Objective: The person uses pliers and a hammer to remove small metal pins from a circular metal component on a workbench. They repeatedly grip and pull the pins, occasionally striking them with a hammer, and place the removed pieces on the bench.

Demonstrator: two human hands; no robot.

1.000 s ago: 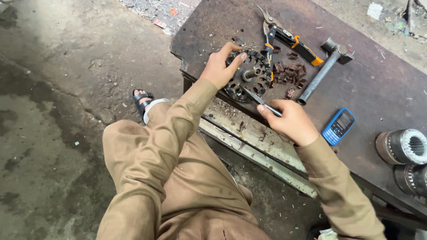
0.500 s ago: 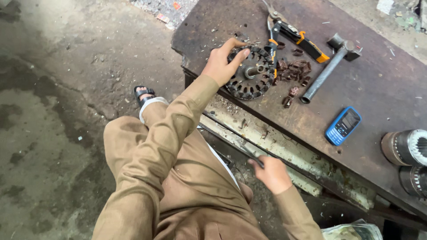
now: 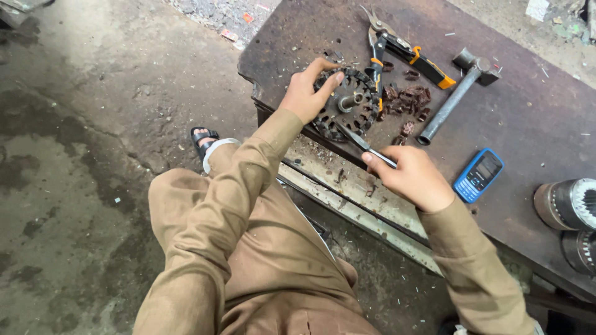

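Rusty workbench (image 3: 528, 118): left hand (image 3: 305, 94) grips one toothed metal ring (image 3: 347, 102); right hand (image 3: 413, 177) clasps one thin tool (image 3: 363, 141) touching the ring's edge.

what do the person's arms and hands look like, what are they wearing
Both arms are covered by long, loose tan-brown sleeves of matching cloth, creased at the elbows and reaching the wrists. The left hand and right hand are bare: no gloves, rings or watch visible.

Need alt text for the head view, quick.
A left hand steadies a round, slotted dark metal motor core on a rusty metal workbench, while the right hand pokes it with a thin metal blade. Orange-handled snips lie beside.
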